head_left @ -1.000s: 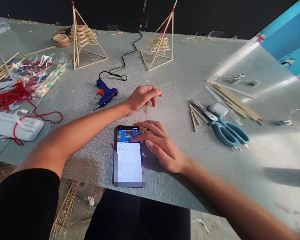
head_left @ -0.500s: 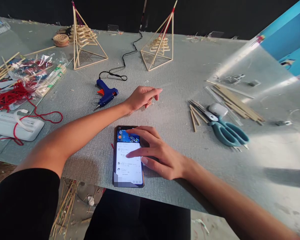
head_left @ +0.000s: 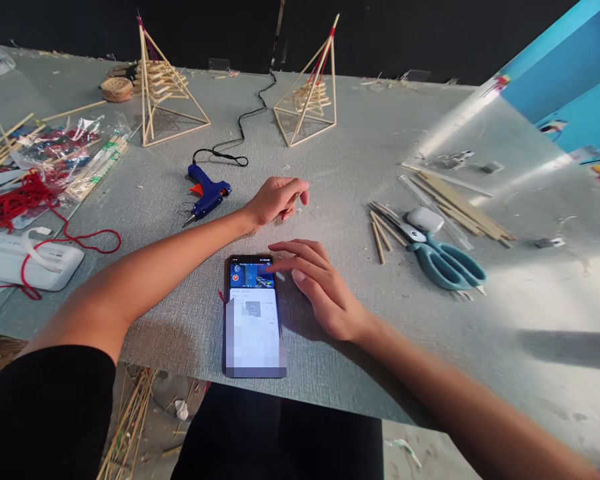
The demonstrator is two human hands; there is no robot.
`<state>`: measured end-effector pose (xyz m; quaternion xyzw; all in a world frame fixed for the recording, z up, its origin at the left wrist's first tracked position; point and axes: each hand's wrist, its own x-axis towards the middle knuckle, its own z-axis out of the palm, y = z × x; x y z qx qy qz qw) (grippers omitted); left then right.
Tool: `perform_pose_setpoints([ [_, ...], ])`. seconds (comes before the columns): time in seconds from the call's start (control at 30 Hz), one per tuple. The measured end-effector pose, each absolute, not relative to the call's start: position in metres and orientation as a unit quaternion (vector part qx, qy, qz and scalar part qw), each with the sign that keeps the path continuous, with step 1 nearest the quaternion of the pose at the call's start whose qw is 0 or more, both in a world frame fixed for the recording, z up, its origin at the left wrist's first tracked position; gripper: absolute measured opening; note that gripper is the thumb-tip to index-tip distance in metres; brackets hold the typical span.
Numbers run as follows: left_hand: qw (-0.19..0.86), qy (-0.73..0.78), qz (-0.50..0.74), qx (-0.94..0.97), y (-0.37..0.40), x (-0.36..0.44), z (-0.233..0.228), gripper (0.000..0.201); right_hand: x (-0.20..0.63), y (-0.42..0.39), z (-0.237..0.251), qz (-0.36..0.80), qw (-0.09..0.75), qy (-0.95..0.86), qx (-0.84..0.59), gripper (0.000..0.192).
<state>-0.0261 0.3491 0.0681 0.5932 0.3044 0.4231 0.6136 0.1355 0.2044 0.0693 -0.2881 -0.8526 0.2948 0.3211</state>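
Note:
A lit smartphone [head_left: 253, 320] lies flat on the grey table near its front edge, its lower screen blurred out. My right hand [head_left: 325, 287] is over the phone's upper right side, fingers stretched and apart. Its index fingertip is at the picture on the screen; I cannot tell whether it touches. Beyond the phone my left hand [head_left: 280, 199] rests on the table, fingers loosely bent, with nothing visible in it. A blue glue gun [head_left: 207, 192] with an orange trigger lies left of that hand, its black cable running back.
Two stick pyramid frames [head_left: 173, 110] [head_left: 307, 110] stand at the back. To the right lie teal-handled scissors [head_left: 445, 263], a white earbud case [head_left: 424, 220] and flat wooden strips [head_left: 460, 203]. Red yarn [head_left: 23, 200], bagged sticks [head_left: 97, 163] and a white device [head_left: 35, 260] are at left.
My right hand has drawn back to the right and up from mid-screen to the phone's upper edge. The fingers of my left hand have bent more. The view has shifted slightly.

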Motion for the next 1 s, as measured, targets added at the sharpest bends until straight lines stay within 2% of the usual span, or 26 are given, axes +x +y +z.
perform_pose_setpoints([
  [0.3, 0.608, 0.3, 0.413, 0.608, 0.347, -0.03, 0.068, 0.041, 0.132, 0.207, 0.064, 0.257, 0.334, -0.849, -0.317, 0.031],
  [0.53, 0.615, 0.313, 0.397, 0.605, 0.345, -0.031, 0.071, 0.039, 0.129, 0.207, 0.062, 0.242, 0.331, -0.852, -0.326, 0.032],
  [0.7, 0.619, 0.301, 0.397, 0.607, 0.342, -0.028, 0.073, 0.026, 0.13, 0.207, 0.062, 0.237, 0.34, -0.848, -0.329, 0.039],
  [0.87, 0.619, 0.273, 0.375, 0.634, 0.341, -0.027, 0.072, 0.029, 0.131, 0.206, 0.06, 0.231, 0.359, -0.83, -0.36, 0.053],
  [1.0, 0.585, 0.28, 0.371, 0.665, 0.341, -0.029, 0.074, 0.027, 0.131, 0.206, 0.056, 0.219, 0.391, -0.796, -0.407, 0.055],
])
